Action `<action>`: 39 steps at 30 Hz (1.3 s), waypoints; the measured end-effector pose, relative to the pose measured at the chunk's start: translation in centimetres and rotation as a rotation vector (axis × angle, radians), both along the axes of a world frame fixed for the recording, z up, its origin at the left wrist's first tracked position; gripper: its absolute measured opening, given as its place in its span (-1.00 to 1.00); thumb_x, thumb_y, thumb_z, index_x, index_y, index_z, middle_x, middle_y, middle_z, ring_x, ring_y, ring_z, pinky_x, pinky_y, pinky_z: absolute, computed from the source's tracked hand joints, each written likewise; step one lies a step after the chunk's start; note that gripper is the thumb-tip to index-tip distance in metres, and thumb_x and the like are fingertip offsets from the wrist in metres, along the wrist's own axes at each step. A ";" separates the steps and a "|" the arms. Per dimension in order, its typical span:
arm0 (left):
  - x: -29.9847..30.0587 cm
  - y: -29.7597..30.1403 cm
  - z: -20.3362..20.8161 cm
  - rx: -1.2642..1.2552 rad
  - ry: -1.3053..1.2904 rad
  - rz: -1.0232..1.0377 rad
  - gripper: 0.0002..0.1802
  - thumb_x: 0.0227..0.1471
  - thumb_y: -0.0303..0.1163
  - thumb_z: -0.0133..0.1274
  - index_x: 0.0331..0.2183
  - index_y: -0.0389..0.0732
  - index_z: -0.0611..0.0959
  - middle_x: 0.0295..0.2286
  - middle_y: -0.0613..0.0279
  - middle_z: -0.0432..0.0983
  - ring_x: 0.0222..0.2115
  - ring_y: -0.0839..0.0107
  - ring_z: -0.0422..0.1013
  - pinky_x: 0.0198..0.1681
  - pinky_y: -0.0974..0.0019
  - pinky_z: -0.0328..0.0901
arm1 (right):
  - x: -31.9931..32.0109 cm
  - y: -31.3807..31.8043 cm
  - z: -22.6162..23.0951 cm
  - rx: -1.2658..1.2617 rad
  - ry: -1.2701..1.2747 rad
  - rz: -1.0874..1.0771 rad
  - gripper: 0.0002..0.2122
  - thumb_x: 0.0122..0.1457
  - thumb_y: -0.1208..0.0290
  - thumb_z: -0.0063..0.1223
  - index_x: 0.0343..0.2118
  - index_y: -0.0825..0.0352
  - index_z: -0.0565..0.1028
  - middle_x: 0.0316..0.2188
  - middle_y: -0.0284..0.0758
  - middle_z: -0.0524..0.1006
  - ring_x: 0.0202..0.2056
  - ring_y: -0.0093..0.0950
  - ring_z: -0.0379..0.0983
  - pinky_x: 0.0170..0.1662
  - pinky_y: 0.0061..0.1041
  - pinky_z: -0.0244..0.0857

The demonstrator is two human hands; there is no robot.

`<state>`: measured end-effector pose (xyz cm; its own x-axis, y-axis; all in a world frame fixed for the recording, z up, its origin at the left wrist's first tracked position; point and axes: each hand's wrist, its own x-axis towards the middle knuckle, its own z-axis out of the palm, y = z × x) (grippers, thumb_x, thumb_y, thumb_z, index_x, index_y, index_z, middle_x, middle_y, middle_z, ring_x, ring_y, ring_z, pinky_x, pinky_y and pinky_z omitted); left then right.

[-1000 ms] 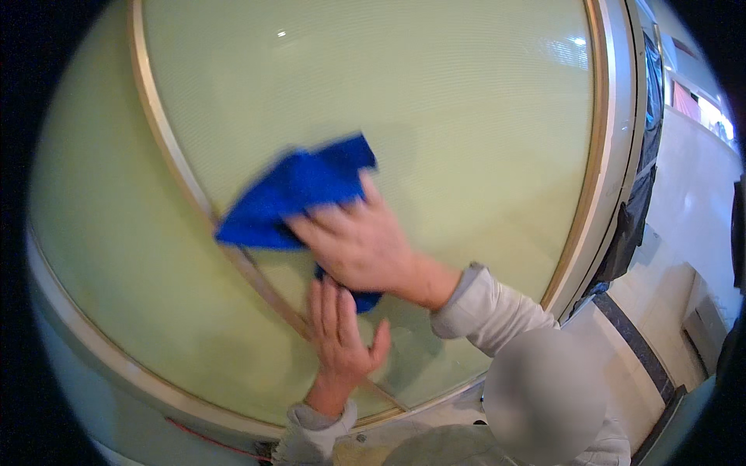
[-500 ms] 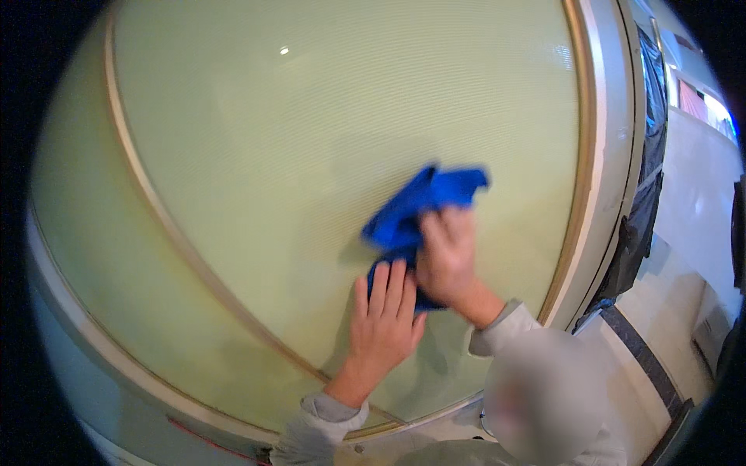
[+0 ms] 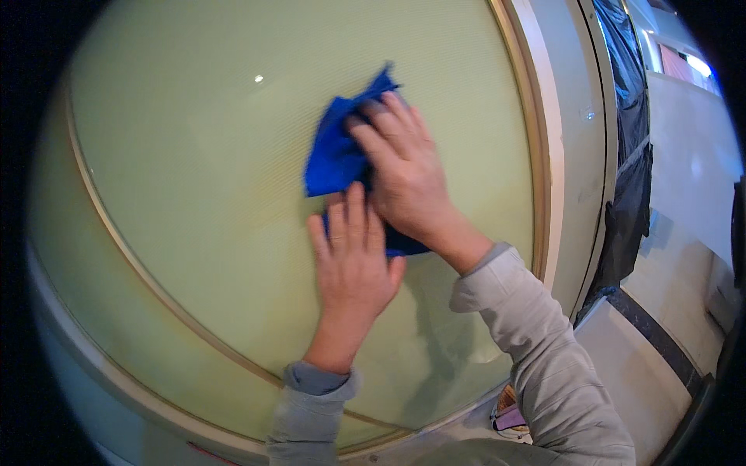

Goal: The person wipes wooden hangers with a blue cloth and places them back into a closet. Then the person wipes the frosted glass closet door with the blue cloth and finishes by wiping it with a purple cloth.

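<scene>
A crumpled blue cloth [image 3: 332, 151] lies against a pale green, finely ribbed panel [image 3: 194, 194]. My right hand [image 3: 408, 171] holds the cloth to the panel, its fingers bent over the upper part. Just below and to the left, my left hand [image 3: 353, 264] rests flat with fingers stretched out, their tips over the lower part of the cloth. Some of the cloth is hidden beneath both hands, and a blue edge shows under my right wrist.
A raised light-coloured frame [image 3: 544, 147] borders the panel on the right, and a thin strip [image 3: 167, 291] curves along its left. Beyond the frame hangs dark plastic sheeting [image 3: 625, 210]. Near my right forearm, a container with a pink item [image 3: 509, 419] stands low down.
Both hands and the blue cloth have moved up and a little left in view. My right hand's fingers are more stretched out. The whole view has shifted, bringing the container into sight.
</scene>
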<state>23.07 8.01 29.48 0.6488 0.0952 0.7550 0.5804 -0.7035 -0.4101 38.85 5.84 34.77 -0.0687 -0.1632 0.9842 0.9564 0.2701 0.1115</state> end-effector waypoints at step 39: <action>8.5 -4.9 -16.4 -0.225 0.422 -0.139 0.00 -0.05 0.07 0.22 0.21 -0.49 0.34 0.30 -0.20 0.06 0.32 -0.11 0.01 0.33 -0.21 -0.08 | 12.0 -7.9 -18.9 -0.368 0.260 -0.269 -0.65 -0.17 0.59 0.14 -0.20 0.41 0.50 -0.20 -0.07 0.42 -0.17 0.05 0.35 -0.16 0.00 0.22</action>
<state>31.58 3.10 13.06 0.9116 0.1164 0.3943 0.2908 -0.8606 -0.4181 50.88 -2.07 15.83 0.1942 0.1864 0.9631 0.9807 -0.0128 -0.1952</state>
